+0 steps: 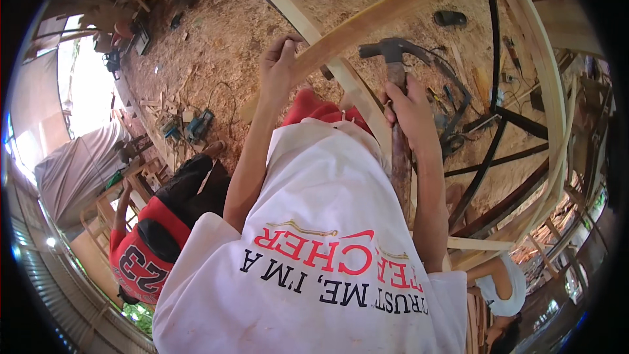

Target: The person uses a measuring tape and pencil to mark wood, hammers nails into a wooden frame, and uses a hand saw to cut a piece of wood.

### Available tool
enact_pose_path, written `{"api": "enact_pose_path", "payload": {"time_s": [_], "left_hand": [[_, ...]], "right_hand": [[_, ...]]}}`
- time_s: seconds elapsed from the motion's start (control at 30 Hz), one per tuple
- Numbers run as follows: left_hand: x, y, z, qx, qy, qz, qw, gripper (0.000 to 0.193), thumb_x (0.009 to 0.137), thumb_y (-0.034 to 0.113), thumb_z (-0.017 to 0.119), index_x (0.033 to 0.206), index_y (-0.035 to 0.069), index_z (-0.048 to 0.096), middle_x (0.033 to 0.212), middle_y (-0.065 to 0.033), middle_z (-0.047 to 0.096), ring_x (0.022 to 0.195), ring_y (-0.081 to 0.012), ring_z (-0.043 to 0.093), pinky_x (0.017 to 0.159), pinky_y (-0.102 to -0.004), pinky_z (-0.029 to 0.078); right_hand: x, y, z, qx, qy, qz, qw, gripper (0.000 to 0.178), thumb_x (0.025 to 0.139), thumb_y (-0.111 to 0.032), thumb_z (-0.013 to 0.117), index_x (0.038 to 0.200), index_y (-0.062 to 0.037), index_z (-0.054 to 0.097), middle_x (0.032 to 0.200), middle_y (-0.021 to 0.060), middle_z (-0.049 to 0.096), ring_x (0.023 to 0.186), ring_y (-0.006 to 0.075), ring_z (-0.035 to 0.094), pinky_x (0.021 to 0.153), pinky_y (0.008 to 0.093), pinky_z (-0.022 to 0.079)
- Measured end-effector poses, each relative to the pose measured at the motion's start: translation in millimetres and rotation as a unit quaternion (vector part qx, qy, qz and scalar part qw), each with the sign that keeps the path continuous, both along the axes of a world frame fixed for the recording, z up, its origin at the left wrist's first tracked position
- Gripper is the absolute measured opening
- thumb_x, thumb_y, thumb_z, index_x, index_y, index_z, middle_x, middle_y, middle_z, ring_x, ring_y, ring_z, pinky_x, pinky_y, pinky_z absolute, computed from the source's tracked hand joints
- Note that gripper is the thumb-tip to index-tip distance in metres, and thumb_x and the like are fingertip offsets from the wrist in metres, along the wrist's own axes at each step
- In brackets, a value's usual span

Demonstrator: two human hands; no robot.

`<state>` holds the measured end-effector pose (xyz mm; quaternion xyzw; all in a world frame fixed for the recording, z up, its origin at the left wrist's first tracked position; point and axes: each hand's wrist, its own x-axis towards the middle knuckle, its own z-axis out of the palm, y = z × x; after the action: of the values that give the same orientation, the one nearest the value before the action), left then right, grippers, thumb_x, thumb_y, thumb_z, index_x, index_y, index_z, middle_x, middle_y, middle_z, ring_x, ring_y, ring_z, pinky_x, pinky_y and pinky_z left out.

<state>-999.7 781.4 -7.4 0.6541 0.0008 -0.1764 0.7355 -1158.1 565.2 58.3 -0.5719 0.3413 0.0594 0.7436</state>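
Note:
My right hand [413, 108] is wrapped round the handle of a claw hammer [393, 50]. Its dark metal head points away from me, and the worn handle runs back beside my white shirt. At the left, my left hand [278, 62] is closed, thumb and fingers pinched together by a pale, curved wooden strip [393, 10]. Whatever those fingers hold is too small to make out. Under the strip crosses a straight wooden bar [308, 19], which slants between my two hands. Both belong to a large wooden frame [547, 78] curving round to the right.
Dark braces [488, 164] cross inside the frame at right. Power tools [196, 124] and wood scraps lie on the shavings-covered floor [216, 33]. A person in a red jersey [147, 242] is at lower left, another person in a pale top [504, 285] at lower right. A dark sandal [450, 18] lies beyond.

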Motion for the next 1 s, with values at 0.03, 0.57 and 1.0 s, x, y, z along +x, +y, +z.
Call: {"api": "enact_pose_path", "payload": {"time_s": [0.03, 0.57, 1.0], "left_hand": [[0, -3, -3, 0.001, 0.003, -0.005, 1.000, 0.011, 0.104, 0.013, 0.057, 0.105, 0.007, 0.067, 0.087, 0.0029, 0.056, 0.067, -0.0065, 0.044, 0.061, -0.0254, 0.037], [-20, -36, -33, 0.268, -0.397, -0.025, 0.878, 0.011, 0.098, 0.005, 0.059, 0.099, 0.000, 0.069, 0.095, -0.0115, 0.063, 0.079, -0.0208, 0.059, 0.067, -0.0344, 0.046], [1, -31, -43, 0.272, -0.304, 0.012, 0.913, 0.014, 0.100, 0.008, 0.059, 0.101, 0.002, 0.072, 0.080, -0.0021, 0.061, 0.070, -0.0084, 0.050, 0.063, -0.0279, 0.042]], "right_hand": [[-2, -1, -8, -0.002, 0.033, 0.018, 0.999, 0.015, 0.100, -0.016, 0.059, 0.102, -0.0027, 0.050, 0.074, 0.0049, 0.060, 0.050, 0.0094, 0.051, 0.044, 0.0291, 0.042], [-16, 16, -64, -0.039, 0.033, 0.040, 0.998, 0.015, 0.101, -0.016, 0.057, 0.100, -0.0037, 0.049, 0.075, 0.0023, 0.053, 0.053, 0.0087, 0.048, 0.045, 0.0297, 0.041], [-21, 23, -37, -0.236, -0.005, 0.142, 0.961, 0.030, 0.097, -0.025, 0.061, 0.108, 0.0017, 0.052, 0.083, 0.0285, 0.066, 0.081, 0.0490, 0.065, 0.073, 0.0536, 0.049]]}}
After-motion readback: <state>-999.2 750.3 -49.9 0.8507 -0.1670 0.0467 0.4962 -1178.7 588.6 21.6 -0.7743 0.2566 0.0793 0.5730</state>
